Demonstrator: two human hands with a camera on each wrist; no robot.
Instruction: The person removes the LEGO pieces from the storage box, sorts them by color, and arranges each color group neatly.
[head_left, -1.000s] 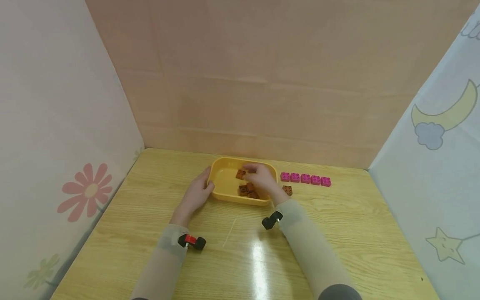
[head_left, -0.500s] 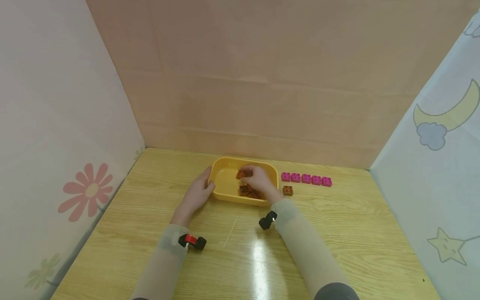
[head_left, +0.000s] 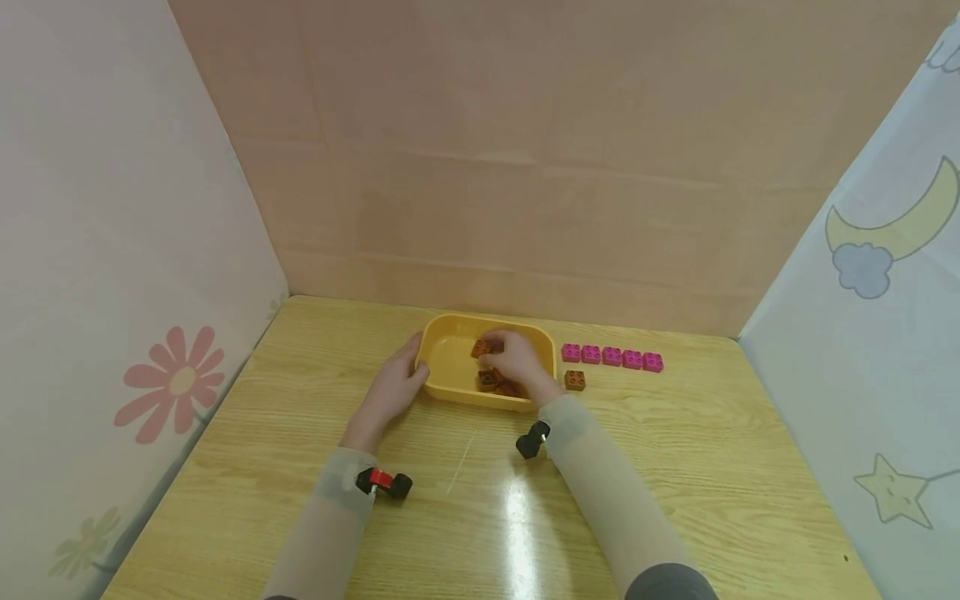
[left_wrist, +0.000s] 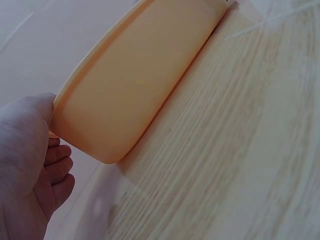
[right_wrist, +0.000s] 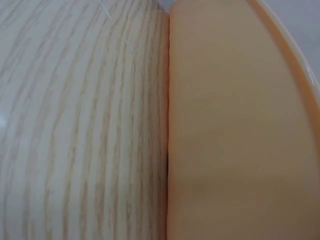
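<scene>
A yellow tray (head_left: 450,392) stands on the table with several brown toy bricks in it. My left hand (head_left: 393,383) grips the tray's left end, thumb over the rim and fingers on the outside; the left wrist view shows this hand (left_wrist: 25,155) at the tray's corner (left_wrist: 120,90). Reaching in over the near rim, my right hand (head_left: 513,357) pinches a brown brick (head_left: 478,349) between thumb and fingers. More brown bricks (head_left: 488,381) lie partly hidden under that hand. In the right wrist view only the tray's outer wall (right_wrist: 240,120) and the table show.
Right of the tray, several pink bricks (head_left: 612,357) form a row. One brown brick (head_left: 575,381) sits in front of the row's left end. A fabric wall (head_left: 525,208) closes the back, and printed sheets (head_left: 847,350) stand at both sides.
My right hand has moved slightly left and down inside the tray, its fingers closing on the brown brick. The left hand and the tray stay in place.
</scene>
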